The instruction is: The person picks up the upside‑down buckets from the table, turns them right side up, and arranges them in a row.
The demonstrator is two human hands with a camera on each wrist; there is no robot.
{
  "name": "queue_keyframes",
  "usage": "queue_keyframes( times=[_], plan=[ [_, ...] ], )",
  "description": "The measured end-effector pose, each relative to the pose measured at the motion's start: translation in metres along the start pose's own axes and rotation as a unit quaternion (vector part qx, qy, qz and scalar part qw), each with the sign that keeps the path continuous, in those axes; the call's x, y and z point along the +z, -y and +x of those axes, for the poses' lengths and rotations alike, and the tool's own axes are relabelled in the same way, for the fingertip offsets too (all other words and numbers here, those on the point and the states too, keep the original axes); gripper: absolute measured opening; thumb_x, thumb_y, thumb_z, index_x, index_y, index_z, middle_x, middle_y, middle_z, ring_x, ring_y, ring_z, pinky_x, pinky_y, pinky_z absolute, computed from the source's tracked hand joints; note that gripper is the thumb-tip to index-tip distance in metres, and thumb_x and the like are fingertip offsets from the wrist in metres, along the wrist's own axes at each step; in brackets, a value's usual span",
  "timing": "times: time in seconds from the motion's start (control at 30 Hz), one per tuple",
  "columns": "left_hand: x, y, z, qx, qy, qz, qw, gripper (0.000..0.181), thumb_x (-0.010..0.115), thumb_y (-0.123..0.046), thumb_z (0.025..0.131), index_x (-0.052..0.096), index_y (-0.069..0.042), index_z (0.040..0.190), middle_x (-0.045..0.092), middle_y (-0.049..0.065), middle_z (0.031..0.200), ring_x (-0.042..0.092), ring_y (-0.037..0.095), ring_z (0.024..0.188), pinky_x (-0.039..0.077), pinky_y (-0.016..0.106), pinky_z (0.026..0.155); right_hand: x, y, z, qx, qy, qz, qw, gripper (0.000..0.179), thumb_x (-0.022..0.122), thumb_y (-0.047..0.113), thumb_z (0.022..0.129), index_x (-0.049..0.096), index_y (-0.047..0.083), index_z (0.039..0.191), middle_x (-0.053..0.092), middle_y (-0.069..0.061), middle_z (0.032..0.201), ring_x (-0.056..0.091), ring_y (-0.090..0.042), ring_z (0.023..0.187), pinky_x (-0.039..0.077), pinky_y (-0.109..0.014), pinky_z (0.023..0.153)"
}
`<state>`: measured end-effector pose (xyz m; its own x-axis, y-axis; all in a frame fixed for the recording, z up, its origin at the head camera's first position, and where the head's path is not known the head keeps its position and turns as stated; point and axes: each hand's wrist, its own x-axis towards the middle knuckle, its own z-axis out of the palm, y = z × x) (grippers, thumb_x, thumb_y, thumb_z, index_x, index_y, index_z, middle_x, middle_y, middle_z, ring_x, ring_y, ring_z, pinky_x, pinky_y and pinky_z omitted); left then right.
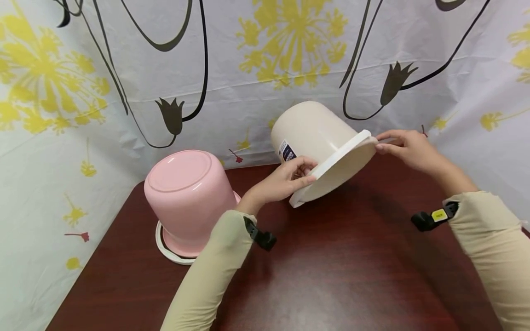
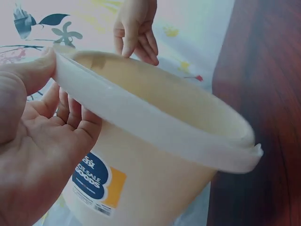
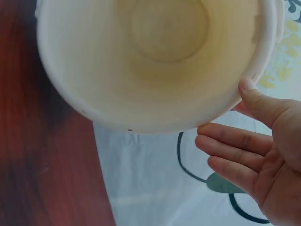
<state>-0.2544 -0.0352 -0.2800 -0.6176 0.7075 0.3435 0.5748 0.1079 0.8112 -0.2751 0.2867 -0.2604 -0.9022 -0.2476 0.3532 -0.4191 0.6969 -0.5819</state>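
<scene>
A cream plastic bucket (image 1: 310, 126) is tipped, its open mouth turned down toward the front right. Its white handle (image 1: 337, 161) lies along the rim. My left hand (image 1: 285, 179) grips the rim and handle on the near side, thumb on the outer edge and fingers beneath, as the left wrist view shows. At the far side of the mouth, my right hand (image 1: 407, 147) pinches the rim between thumb and fingers. In the right wrist view the bucket's inside (image 3: 164, 89) is bare. A blue and orange label (image 2: 96, 183) marks its outer wall.
To the left, a pink bucket (image 1: 190, 197) stands upside down on the dark red table (image 1: 331, 276), its white handle (image 1: 165, 250) round the base. Behind the table hangs a white curtain (image 1: 232, 115) printed with yellow flowers.
</scene>
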Motion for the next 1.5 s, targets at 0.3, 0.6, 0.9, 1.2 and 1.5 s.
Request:
queue_keyframes(
  times=[0.3, 0.6, 0.9, 1.2, 1.5],
  plan=[
    [-0.001, -0.015, -0.005, -0.036, -0.044, -0.139, 0.9887, 0.022, 0.044, 0.002, 0.096, 0.042, 0.011, 0.116, 0.047, 0.006, 0.093, 0.048, 0.009, 0.083, 0.041, 0.020, 0.071, -0.011, 0.025, 0.012, -0.029, -0.056, -0.072, 0.9955, 0.029, 0.063, 0.027, 0.090, 0.068, 0.004, 0.107, 0.069, -0.017, 0.083, 0.050, 0.019, 0.066, 0.035, -0.012, 0.059],
    [-0.003, -0.006, -0.009, -0.024, -0.110, -0.330, 0.9371, 0.022, 0.029, 0.000, 0.100, 0.038, 0.014, 0.114, 0.051, 0.004, 0.093, 0.053, 0.012, 0.083, 0.045, 0.023, 0.073, -0.014, 0.031, 0.022, 0.001, -0.049, -0.044, 0.9978, 0.035, 0.065, 0.028, 0.088, 0.067, -0.001, 0.108, 0.070, -0.008, 0.082, 0.053, 0.008, 0.064, 0.039, -0.015, 0.056],
    [-0.008, 0.003, -0.015, 0.020, -0.177, -0.445, 0.8774, 0.025, 0.022, -0.007, 0.101, 0.043, 0.003, 0.110, 0.056, 0.002, 0.093, 0.052, 0.011, 0.088, 0.040, 0.026, 0.084, -0.007, 0.023, 0.022, 0.031, -0.047, 0.037, 0.9978, 0.038, 0.063, 0.023, 0.089, 0.061, -0.009, 0.110, 0.064, 0.013, 0.071, 0.058, 0.003, 0.063, 0.046, -0.013, 0.057],
    [-0.010, 0.009, -0.015, 0.010, -0.228, -0.512, 0.8282, 0.049, 0.024, -0.020, 0.103, 0.020, 0.010, 0.142, 0.059, 0.000, 0.108, 0.054, 0.012, 0.101, 0.031, 0.037, 0.100, 0.005, 0.017, 0.011, 0.062, -0.035, 0.143, 0.9873, 0.041, 0.060, 0.018, 0.091, 0.053, -0.013, 0.117, 0.065, 0.015, 0.076, 0.063, -0.002, 0.065, 0.052, -0.020, 0.060],
    [-0.010, 0.014, -0.009, -0.005, -0.248, -0.575, 0.7797, 0.040, 0.025, -0.026, 0.103, 0.034, -0.012, 0.139, 0.039, 0.005, 0.133, 0.049, 0.012, 0.108, 0.026, 0.034, 0.105, 0.006, 0.020, 0.008, 0.088, -0.020, 0.175, 0.9804, 0.050, 0.060, 0.020, 0.091, 0.047, -0.014, 0.125, 0.066, 0.016, 0.079, 0.064, -0.002, 0.069, 0.051, -0.019, 0.063]
  ],
)
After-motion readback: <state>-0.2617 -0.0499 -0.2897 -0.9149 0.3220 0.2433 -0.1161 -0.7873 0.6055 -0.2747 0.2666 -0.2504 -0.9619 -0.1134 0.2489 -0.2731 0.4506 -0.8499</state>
